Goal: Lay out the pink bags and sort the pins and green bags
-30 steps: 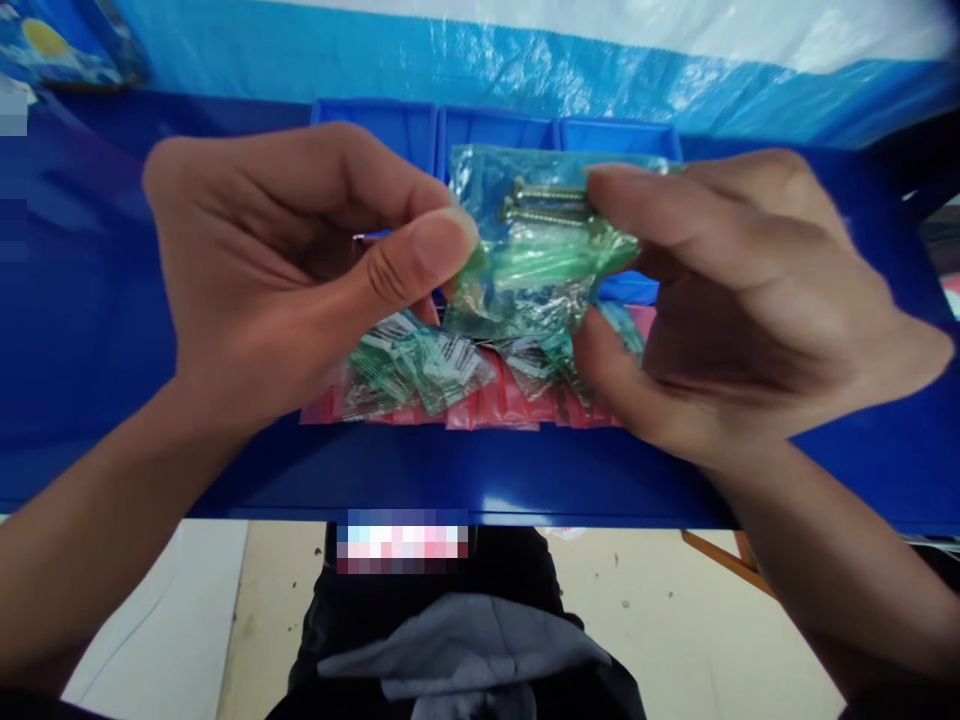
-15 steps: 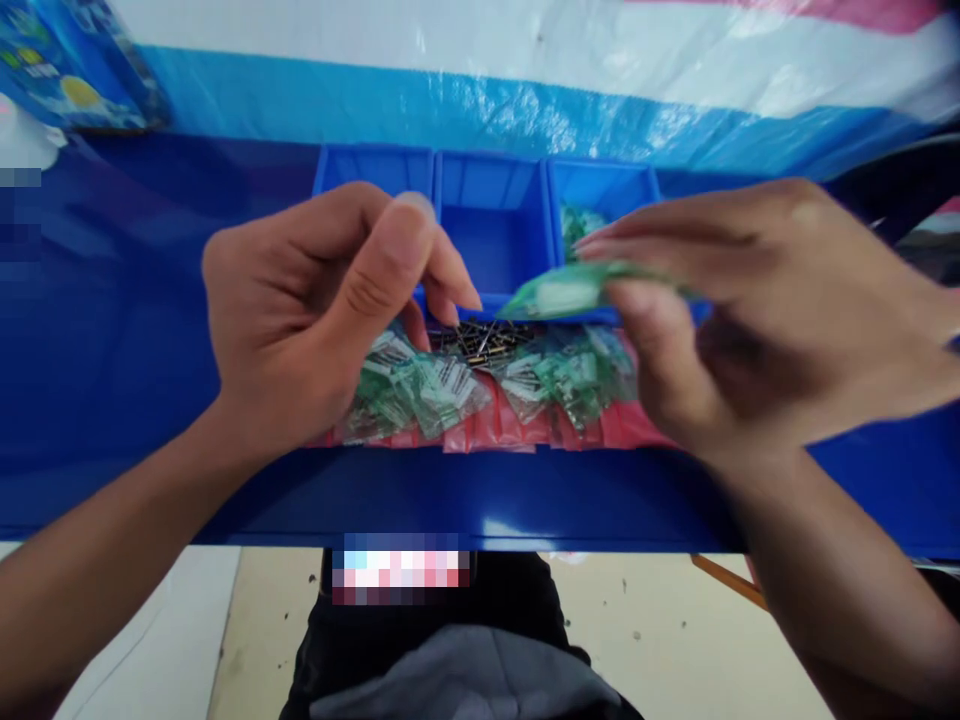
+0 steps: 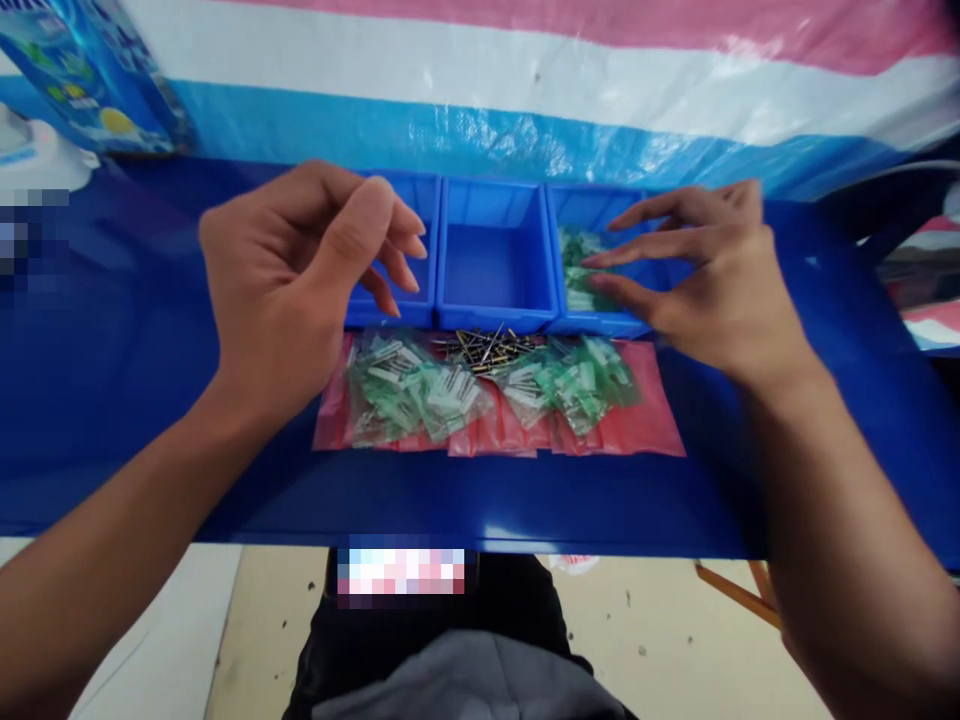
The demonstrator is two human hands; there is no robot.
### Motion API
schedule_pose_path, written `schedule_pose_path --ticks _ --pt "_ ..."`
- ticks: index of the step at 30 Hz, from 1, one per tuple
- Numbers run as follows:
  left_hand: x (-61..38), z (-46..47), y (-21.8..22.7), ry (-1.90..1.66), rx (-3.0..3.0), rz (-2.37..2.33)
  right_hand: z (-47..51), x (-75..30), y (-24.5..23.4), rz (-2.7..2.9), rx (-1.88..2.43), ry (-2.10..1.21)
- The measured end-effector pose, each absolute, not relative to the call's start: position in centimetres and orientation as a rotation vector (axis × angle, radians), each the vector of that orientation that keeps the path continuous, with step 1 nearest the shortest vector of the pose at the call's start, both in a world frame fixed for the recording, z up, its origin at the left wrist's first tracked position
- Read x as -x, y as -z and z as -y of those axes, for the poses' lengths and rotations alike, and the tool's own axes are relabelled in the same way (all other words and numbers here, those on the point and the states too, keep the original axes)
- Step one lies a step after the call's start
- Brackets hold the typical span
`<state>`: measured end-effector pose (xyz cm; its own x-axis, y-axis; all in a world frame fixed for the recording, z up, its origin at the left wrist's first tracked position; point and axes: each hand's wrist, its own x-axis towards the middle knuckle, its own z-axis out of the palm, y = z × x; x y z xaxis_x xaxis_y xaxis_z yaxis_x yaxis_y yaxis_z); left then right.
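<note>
Head view showed me the left hand [image 3: 281,280] open and empty over a bin [image 3: 409,200], the right hand [image 3: 712,275] likewise over green bags [image 3: 577,265].

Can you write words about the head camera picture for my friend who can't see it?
Two open hands hover over a row of blue plastic bins: the left hand above the left bin, the right hand above the right bin, which holds small green-tinted bags. In front, more small bags and loose metal screws lie on red plastic bags on a blue table.
</note>
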<state>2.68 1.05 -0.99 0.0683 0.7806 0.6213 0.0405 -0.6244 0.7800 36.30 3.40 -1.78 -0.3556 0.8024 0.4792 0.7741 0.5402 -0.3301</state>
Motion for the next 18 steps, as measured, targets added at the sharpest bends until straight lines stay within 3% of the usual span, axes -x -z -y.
schedule_pose_path --ticks 6,12,18 --pt "-2.5 -1.1 0.9 -1.560 -1.871 -0.880 -1.5 -34.7 0.3 2.306 1.276 0.227" --pt "-2.4 -0.8 0.5 -1.532 -1.889 -0.937 2.7 -29.7 -0.7 2.489 0.542 -0.092" --pt "-2.3 -1.4 0.9 -1.575 -1.912 -0.841 4.8 -26.9 2.3 2.720 0.472 0.027"
